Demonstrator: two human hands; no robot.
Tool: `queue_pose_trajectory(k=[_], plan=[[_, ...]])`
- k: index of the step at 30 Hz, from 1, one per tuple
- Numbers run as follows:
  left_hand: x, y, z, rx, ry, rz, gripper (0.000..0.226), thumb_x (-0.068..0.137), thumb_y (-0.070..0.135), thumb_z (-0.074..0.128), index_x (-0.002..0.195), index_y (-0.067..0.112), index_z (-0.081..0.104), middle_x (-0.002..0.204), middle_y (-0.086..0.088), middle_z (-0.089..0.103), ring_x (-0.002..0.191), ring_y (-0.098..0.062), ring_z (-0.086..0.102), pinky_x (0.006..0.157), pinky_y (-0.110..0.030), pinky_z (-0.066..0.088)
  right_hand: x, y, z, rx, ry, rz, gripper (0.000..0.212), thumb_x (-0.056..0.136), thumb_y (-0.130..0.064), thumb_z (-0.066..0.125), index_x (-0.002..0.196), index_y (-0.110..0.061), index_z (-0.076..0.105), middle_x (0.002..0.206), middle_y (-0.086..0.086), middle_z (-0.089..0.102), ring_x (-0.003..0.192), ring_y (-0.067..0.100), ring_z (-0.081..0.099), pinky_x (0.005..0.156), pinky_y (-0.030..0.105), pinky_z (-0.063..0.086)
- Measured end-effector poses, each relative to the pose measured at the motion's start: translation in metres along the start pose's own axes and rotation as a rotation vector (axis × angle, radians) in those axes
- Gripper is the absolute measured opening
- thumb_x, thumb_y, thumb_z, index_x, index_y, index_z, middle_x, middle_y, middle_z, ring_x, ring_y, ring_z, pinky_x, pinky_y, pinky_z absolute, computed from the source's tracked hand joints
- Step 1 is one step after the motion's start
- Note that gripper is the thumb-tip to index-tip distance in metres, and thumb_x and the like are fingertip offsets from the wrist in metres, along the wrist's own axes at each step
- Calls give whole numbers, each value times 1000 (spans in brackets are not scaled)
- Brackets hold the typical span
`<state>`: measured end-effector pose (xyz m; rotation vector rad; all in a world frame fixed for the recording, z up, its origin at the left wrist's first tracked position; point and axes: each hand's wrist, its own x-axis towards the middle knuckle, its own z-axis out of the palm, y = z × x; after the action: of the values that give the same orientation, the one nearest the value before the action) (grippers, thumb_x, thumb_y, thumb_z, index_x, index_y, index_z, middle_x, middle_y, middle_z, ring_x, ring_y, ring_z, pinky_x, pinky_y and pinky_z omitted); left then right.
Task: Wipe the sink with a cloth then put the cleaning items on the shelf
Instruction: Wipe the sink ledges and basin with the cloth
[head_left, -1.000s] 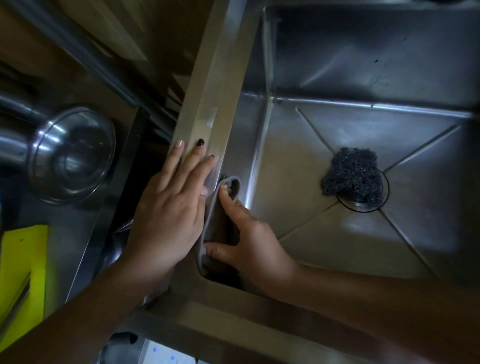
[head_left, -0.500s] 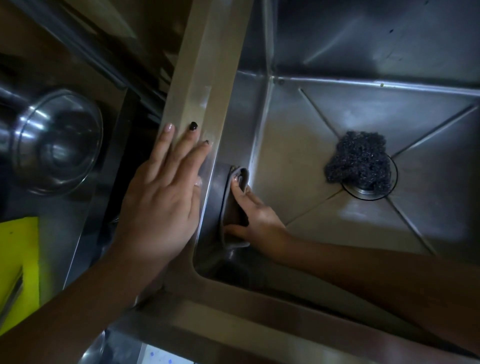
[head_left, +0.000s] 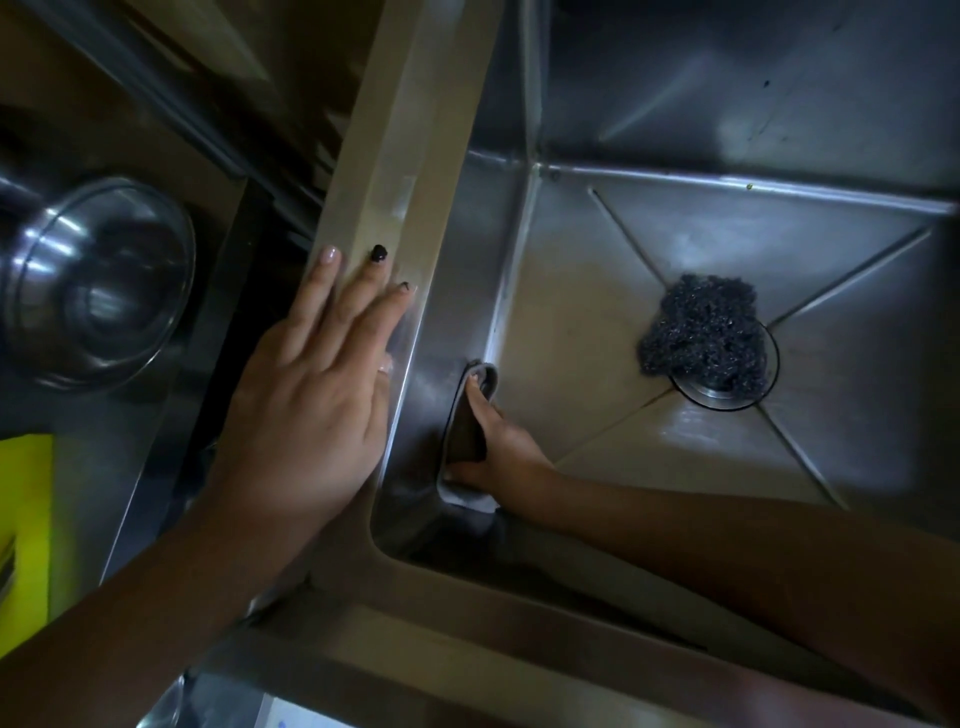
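Observation:
A deep steel sink (head_left: 571, 291) fills the right of the view. My right hand (head_left: 498, 447) is low inside it and presses a grey cloth (head_left: 465, 431) flat against the left wall, near the front corner. The fingers lie along the cloth and the thumb hooks its lower edge. My left hand (head_left: 317, 395) rests flat on the sink's left rim (head_left: 395, 156), fingers straight and spread. A dark steel-wool scrubber (head_left: 701, 332) lies over the drain (head_left: 727, 395) at the middle of the sink floor.
A steel bowl (head_left: 98, 280) sits on the counter to the left of the sink. A yellow object (head_left: 26, 519) shows at the left edge. The sink's front rim (head_left: 467, 649) runs across the bottom of the view.
My right hand has slid the cloth down the left wall, from near the rim to close to the sink floor. My left hand stays on the rim.

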<state>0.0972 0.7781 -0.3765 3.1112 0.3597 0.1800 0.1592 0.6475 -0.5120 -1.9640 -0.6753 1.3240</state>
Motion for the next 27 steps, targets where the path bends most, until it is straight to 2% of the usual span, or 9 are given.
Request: queue_pose_trajectory(k=[4, 6, 12, 14, 17, 21, 24, 27], plan=[[1, 1, 1, -15, -6, -24, 44, 93, 15, 32, 134, 10, 45, 144, -7, 41, 140, -25, 23, 107, -37, 27, -17, -13, -4, 47, -10, 12, 106, 76, -23, 74, 148, -29, -4, 141, 10, 43, 119, 27, 50, 82, 19, 35], [0, 1, 2, -25, -10, -34, 43, 93, 16, 31, 134, 11, 45, 144, -7, 42, 141, -24, 22, 106, -39, 29, -28, -23, -7, 69, -14, 10, 106, 76, -24, 75, 148, -31, -3, 136, 13, 48, 117, 27, 52, 82, 20, 37], [0, -1, 3, -48, -28, -24, 44, 92, 19, 31, 132, 10, 48, 144, -5, 42, 140, -23, 23, 109, -35, 25, -61, -58, -23, 115, -41, -49, 99, 78, -24, 73, 148, -33, 4, 145, 7, 38, 129, 22, 42, 101, 24, 35], [1, -2, 2, -78, -33, -22, 44, 90, 19, 33, 130, 11, 50, 143, -5, 43, 139, -23, 26, 108, -34, 26, -72, -68, -29, 72, -39, -83, 98, 79, -24, 73, 148, -31, 5, 146, 6, 38, 130, 20, 40, 98, 19, 32], [3, -5, -2, -152, -59, -37, 44, 90, 22, 32, 128, 12, 51, 142, -4, 44, 138, -22, 26, 107, -36, 31, -89, -80, -39, 54, -42, -122, 96, 80, -22, 71, 148, -29, 4, 142, 3, 43, 123, 13, 43, 85, 12, 33], [7, -5, -12, -241, -132, -46, 46, 88, 20, 30, 126, 10, 53, 144, -5, 42, 139, -25, 26, 106, -46, 34, -112, -93, -46, 177, -13, -151, 91, 81, -8, 68, 148, -26, 9, 135, 0, 46, 108, -4, 41, 74, -2, 34], [13, -5, -23, -250, -229, -87, 49, 86, 22, 31, 128, 12, 53, 145, -5, 40, 139, -27, 27, 105, -53, 35, -125, -98, -54, 251, 67, -141, 89, 80, -9, 70, 147, -28, 15, 130, -5, 49, 110, -2, 45, 81, 4, 38], [17, -5, -36, -231, -218, -133, 40, 91, 23, 38, 128, 17, 51, 141, -2, 45, 134, -21, 38, 102, -50, 38, -134, -99, -67, 300, 160, -138, 86, 80, -7, 70, 147, -23, 18, 128, -6, 48, 114, 1, 43, 85, 8, 36]])
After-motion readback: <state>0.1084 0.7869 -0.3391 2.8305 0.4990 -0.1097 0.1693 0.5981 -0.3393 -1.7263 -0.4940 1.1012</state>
